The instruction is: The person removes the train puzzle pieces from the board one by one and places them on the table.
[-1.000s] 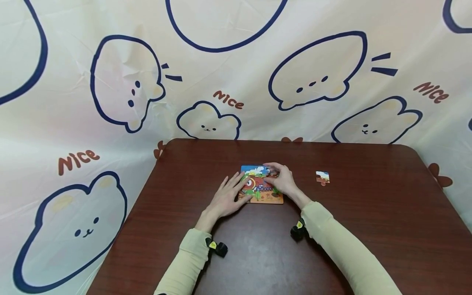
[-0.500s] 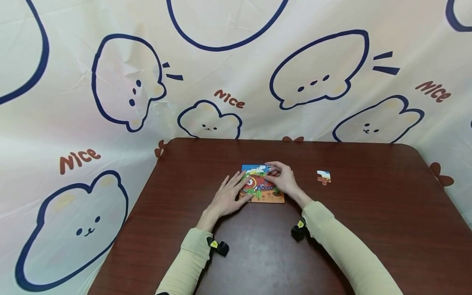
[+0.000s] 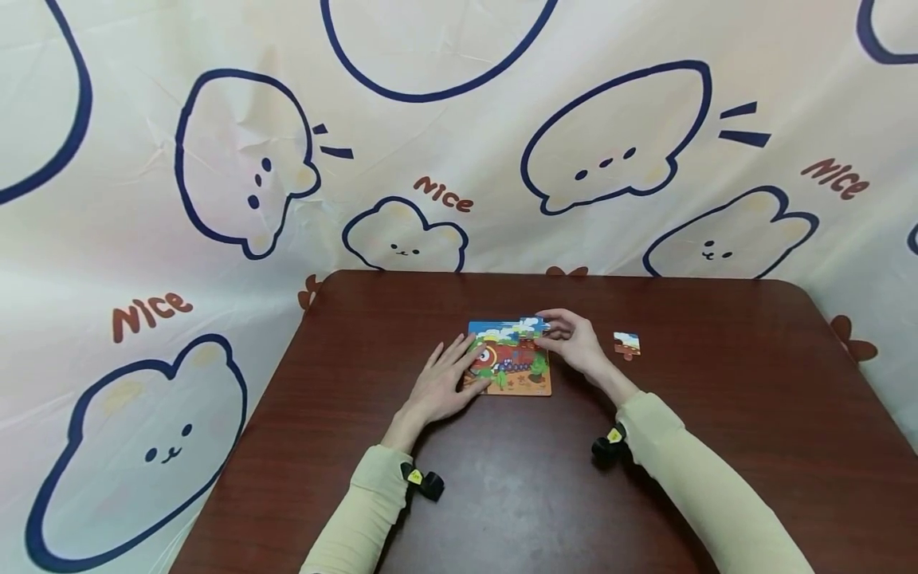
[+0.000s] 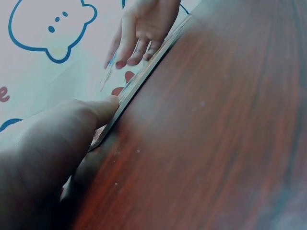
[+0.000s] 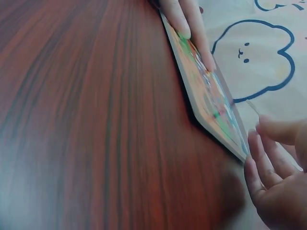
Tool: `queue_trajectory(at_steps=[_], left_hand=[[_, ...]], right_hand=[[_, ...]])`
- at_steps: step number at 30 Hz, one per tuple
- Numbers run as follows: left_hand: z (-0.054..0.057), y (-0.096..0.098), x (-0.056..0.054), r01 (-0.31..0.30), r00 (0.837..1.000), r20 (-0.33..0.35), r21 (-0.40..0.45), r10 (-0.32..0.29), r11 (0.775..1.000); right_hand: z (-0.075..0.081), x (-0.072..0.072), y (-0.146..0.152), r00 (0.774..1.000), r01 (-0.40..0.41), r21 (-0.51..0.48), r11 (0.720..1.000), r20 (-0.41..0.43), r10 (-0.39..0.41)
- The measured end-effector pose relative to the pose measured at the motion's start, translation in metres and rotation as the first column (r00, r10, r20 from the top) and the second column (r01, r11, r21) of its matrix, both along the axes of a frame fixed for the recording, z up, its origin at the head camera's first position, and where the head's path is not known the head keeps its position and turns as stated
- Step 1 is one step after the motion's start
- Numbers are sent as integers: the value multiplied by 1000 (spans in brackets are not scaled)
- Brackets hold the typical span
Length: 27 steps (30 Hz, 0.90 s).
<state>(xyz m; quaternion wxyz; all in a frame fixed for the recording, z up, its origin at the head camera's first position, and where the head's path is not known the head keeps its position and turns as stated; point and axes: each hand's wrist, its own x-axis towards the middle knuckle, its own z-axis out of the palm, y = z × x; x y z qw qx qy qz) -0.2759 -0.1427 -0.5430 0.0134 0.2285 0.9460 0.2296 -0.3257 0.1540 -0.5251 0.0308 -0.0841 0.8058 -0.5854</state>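
Note:
A colourful jigsaw puzzle (image 3: pixel 509 383) in a flat frame lies on the brown table, seen edge-on in both wrist views. My left hand (image 3: pixel 445 383) rests spread over its left side, the thumb along the near edge. At the puzzle's upper right, my right hand (image 3: pixel 576 344) pinches a blue-and-white puzzle piece (image 3: pixel 531 325) between thumb and fingers. That piece is raised and tilted over the far right corner, showing as a thin edge in the right wrist view (image 5: pixel 253 108). Another puzzle piece (image 3: pixel 627 344) lies on the table, right of my right hand.
The brown table (image 3: pixel 502 486) reaches back to a pale cloth (image 3: pixel 495 239) printed with blue cartoon outlines. Black wrist cameras sit on both sleeves, the left one (image 3: pixel 430 485) and the right one (image 3: pixel 608 448) close over the table.
My right hand has moved right and slightly away, drawing the pinched piece up at the far right corner of the puzzle. My left hand stays in place.

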Motion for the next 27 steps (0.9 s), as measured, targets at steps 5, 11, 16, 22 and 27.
queue_trajectory(at_steps=[5, 11, 16, 22, 27], left_hand=[[-1, 1, 1, -5, 1000, -2, -22, 5, 1000], [-3, 0, 1, -15, 1000, -9, -21, 15, 1000], [-2, 0, 3, -12, 1000, -15, -10, 12, 1000], [-3, 1, 3, -10, 1000, -15, -8, 10, 1000], [-3, 0, 3, -16, 1000, -20, -11, 16, 1000]], right_hand=[[1, 6, 18, 1000, 22, 44, 999, -13, -22], [3, 12, 38, 998, 25, 131, 991, -53, -18], [4, 15, 52, 996, 41, 203, 978, -88, -23], [1, 16, 70, 995, 36, 243, 969, -99, -12], [-2, 13, 82, 995, 20, 287, 958, -97, 8]])
